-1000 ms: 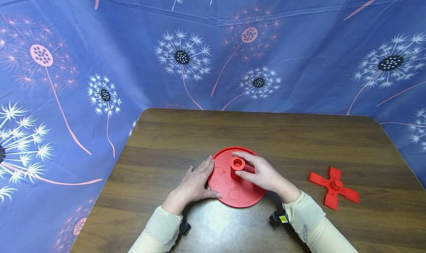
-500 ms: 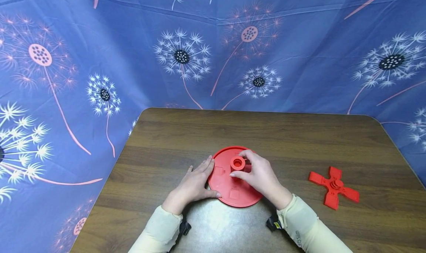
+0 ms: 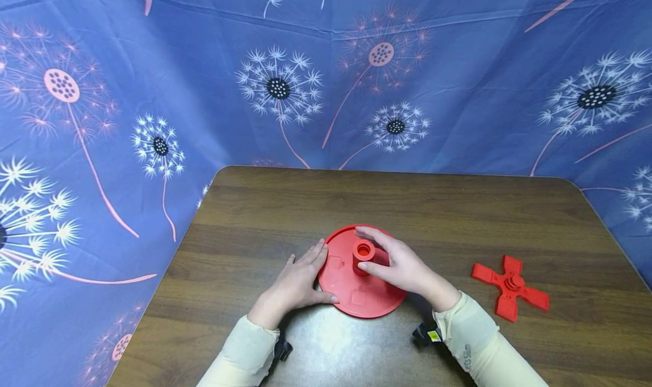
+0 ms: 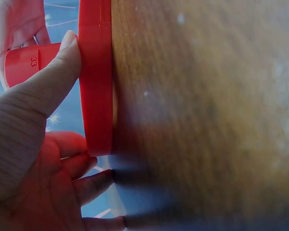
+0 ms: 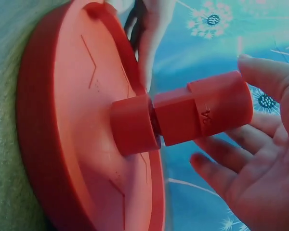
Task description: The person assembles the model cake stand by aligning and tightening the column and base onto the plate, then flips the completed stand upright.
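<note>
A round red plastic base (image 3: 351, 296) with a raised rim lies flat on the table. From its center stands a red post (image 3: 363, 251) with a hollow top; in the right wrist view the post (image 5: 202, 113) bears the number 34 and sits in a short hub (image 5: 135, 125), with a narrow gap between. My left hand (image 3: 299, 279) holds the base's left edge, thumb at the near rim, fingers along the far-left rim. Loosely around the post is my right hand (image 3: 404, 265), thumb beside its near side, the other fingers spread behind it.
A red cross-shaped piece (image 3: 511, 288) with a threaded stub in its middle lies to the right on the wooden table (image 3: 433, 206). A blue cloth with dandelion prints (image 3: 458, 93) hangs behind the table.
My right hand drew its fingers in on the post and turned half a second ago, then spread and turned back. My left hand and the base have stayed put.
</note>
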{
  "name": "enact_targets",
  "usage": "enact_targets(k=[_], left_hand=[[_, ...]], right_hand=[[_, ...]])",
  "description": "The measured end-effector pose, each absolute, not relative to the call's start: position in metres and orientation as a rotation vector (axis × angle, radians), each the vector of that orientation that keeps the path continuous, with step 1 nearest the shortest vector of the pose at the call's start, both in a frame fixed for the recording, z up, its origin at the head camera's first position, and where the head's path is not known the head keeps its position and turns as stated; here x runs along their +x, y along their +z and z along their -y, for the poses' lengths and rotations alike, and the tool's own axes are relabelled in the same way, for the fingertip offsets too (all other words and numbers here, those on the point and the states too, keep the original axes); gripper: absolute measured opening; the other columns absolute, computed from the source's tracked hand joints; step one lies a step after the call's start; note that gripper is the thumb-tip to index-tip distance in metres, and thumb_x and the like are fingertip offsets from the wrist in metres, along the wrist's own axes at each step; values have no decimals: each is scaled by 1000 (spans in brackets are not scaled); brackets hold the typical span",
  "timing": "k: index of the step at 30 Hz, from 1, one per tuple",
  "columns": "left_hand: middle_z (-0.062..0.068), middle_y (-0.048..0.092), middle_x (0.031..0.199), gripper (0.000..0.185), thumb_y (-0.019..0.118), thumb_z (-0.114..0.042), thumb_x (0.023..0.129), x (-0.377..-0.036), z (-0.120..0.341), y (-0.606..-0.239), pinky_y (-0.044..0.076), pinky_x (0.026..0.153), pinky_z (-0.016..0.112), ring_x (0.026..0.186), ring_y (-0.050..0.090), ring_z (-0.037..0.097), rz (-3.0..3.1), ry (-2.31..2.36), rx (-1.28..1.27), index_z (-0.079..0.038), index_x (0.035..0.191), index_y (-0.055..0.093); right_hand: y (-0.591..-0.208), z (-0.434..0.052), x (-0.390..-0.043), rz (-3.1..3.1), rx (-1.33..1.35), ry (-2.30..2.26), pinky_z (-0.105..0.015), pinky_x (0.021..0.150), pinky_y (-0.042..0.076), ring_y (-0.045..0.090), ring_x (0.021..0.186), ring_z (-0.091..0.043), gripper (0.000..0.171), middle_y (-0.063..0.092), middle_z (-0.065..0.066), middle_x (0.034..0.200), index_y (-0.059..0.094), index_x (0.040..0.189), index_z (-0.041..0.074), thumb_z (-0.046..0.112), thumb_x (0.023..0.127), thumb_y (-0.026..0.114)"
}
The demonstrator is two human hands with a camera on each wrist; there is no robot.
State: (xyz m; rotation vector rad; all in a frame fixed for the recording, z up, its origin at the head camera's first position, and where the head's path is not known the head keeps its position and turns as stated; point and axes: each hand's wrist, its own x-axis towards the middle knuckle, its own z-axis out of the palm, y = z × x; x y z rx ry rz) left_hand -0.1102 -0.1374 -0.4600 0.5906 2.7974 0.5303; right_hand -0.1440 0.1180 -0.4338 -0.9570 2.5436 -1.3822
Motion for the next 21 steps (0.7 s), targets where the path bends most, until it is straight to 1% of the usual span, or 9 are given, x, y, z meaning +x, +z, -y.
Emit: enact_targets(k=[2, 4, 6, 10, 17, 21], left_hand=[[9, 18, 161, 108, 76, -62, 73, -110, 137, -460, 23, 109, 64, 146, 24, 25, -2796, 532, 593, -6, 153, 29], [9, 19, 161, 108, 76, -61, 73, -109, 137, -460, 23, 109, 65, 145, 24, 26, -2798, 530, 594, -6, 153, 29], [9, 19, 161, 108, 76, -61, 73, -109, 137, -460, 24, 109, 65, 145, 24, 26, -2798, 532, 595, -6, 153, 29], [9, 18, 161, 108, 76, -61, 73, -108, 137, -459, 23, 109, 65, 146, 23, 25, -2796, 538, 590, -6, 153, 29], [9, 19, 161, 109, 76, -61, 73, -109, 137, -460, 23, 109, 65, 146, 24, 24, -2800, 538, 592, -6, 153, 29], [9, 19, 161, 109, 76, -61, 73, -109, 138, -460, 24, 108, 65, 145, 24, 25, -2806, 537, 600, -5, 153, 29]], right_hand=[[-433, -120, -145, -2521, -965, -1348, -45, 102, 44, 54, 124, -20, 63, 55, -2, 138, 48, 143, 11, 23, 87, 75], [-433, -121, -145, -2514, -948, -1343, -46, 99, 46, 58, 119, -18, 58, 60, 0, 132, 52, 141, 15, 23, 88, 74], [-435, -121, -145, -2518, -916, -1355, -46, 96, 48, 60, 115, -17, 55, 63, 1, 126, 55, 138, 15, 22, 87, 75], [-436, -120, -144, -2537, -854, -1413, -46, 91, 51, 65, 107, -18, 52, 66, 2, 117, 60, 131, 14, 25, 84, 78], [-440, -115, -140, -2657, -775, -1459, -45, 86, 54, 68, 100, -19, 53, 68, 0, 113, 63, 123, 11, 20, 76, 85], [-444, -111, -137, -2771, -747, -1440, -43, 82, 55, 69, 94, -17, 53, 68, 2, 107, 64, 118, 13, 23, 72, 88]])
